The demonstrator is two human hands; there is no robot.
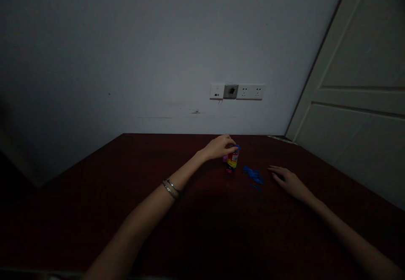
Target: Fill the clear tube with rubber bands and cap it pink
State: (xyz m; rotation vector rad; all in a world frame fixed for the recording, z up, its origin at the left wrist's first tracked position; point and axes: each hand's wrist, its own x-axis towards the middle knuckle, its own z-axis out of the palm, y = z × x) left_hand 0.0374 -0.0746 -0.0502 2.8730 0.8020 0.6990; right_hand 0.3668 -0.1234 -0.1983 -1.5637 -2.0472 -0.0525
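Note:
My left hand (pixel 220 146) reaches to a small clear jar (pixel 233 158) with a red label and yellow and dark contents. Its thumb and fingers close around the jar's top, where something blue shows; I cannot tell whether that is a lid or loose blue pieces. A pink thing (pixel 225 158) shows at the jar's left side, partly hidden. To the right of the jar lies a loose pile of thin blue pieces (pixel 253 174), too small to name surely. My right hand (pixel 292 184) rests palm down beside the pile, fingers stretched out, holding nothing.
The dark red tabletop (pixel 190 229) runs back to a pale wall (pixel 142 60). Sockets and a switch plate (pixel 236 91) are set in the wall above the table. A panelled door (pixel 357 94) stands along the right side. The room is dim.

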